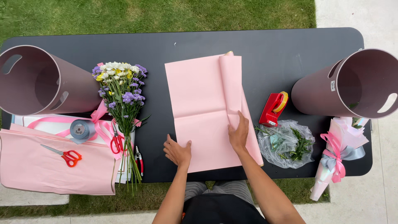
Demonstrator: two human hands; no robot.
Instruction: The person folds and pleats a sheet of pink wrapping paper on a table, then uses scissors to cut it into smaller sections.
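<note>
Pink paper sheet [199,108], lengthwise away

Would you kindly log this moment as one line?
left hand: flat on pink paper edge | right hand: pressing rolled fold | flowers: lying left

Two mauve buckets [39,81] [356,85], two red scissors [68,156] [117,141], one flower bunch [122,93], one tape dispenser [273,108], one ribbon roll [80,129], one wrapped bouquet [338,153].

- Left hand [177,152] and right hand [239,133] are showing bare, no rings or sleeves.
- The person is wearing a black top and grey striped trousers below the hands.
</note>
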